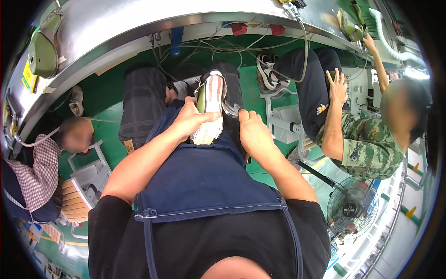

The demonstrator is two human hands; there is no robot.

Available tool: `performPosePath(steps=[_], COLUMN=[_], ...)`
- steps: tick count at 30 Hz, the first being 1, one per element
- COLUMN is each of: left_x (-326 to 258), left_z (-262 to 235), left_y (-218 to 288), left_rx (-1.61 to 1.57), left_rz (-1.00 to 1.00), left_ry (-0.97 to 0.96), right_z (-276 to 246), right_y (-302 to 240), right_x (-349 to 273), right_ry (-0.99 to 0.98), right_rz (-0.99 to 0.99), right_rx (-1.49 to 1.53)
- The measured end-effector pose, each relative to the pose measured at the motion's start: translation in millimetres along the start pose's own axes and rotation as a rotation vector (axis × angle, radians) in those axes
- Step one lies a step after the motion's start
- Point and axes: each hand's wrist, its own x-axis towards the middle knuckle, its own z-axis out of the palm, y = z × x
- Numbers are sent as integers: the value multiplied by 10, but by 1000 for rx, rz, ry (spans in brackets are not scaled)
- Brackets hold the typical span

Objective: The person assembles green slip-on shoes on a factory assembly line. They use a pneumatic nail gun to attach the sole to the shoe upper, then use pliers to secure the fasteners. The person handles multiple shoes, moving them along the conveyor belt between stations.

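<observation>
A shoe upper lies bottom side up on my lap, between my thighs. Its underside is pale with reddish stripes, and an olive-green flank shows along its left. My left hand grips the lower end, thumb pressed on the underside and fingers wrapped round the side. Just right of the shoe, my right hand is closed on a small greyish, shiny piece. I cannot tell what kind of thing that piece is. A dark blue apron covers my front and lap.
A metal-topped bench curves ahead, with loose cables under it. An olive shoe piece stands on it at left. Co-workers sit on both sides; the right one, in a camouflage shirt, reaches toward the bench. A fan stands behind at right.
</observation>
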Motion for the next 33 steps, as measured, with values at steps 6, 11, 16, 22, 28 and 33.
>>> performPosePath(steps=[6,11,16,22,28,33], left_x=[-10,-7,-26,-12,-27,-6], left_z=[15,9,7,-2,-5,-12], left_y=[27,15,8,3,27,-8], left_rx=[-10,-4,-5,19,5,6], left_rz=[-43,-37,-21,-35,-48,-22], left_ry=[14,17,20,23,10,6], right_z=[-22,-57,-33,27,-29,-58], right_y=[-101,-130,-130,-21,-13,3], right_x=[34,40,25,27,21,23], right_ry=[10,-16,-15,-32,-26,-38], right_rz=[68,90,90,67,11,-16], right_rx=[-19,-39,-57,-8,3,20])
